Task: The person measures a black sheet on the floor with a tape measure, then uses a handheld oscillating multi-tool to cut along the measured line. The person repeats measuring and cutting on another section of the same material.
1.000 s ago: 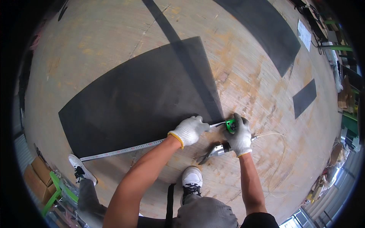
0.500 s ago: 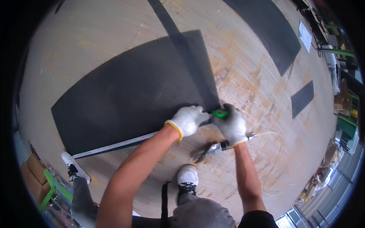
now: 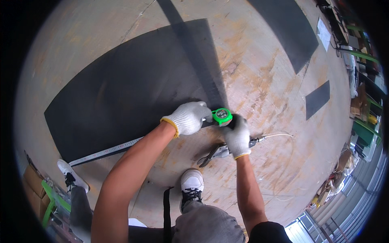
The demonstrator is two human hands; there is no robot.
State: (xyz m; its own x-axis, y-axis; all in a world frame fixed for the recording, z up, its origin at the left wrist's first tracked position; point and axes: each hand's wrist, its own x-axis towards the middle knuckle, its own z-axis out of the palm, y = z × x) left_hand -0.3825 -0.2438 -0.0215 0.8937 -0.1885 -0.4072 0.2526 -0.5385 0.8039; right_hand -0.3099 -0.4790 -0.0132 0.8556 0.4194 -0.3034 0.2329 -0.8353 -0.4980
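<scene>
Both white-gloved hands, left hand and right hand, curl around a green round tape measure at the near edge of the large dark rubber sheet on the wooden floor.

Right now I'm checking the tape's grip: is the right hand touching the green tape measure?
Touching. The head view shows the right hand with its gloved fingers wrapped against the green tape measure, no gap between them.

— How many dark sheets on the floor?
— Three: a big one, one by the far edge, a small one right.
— Tapes?
— One tape.
— Gloves?
— Two, my left and right.
— Shoes?
— Two.
</scene>
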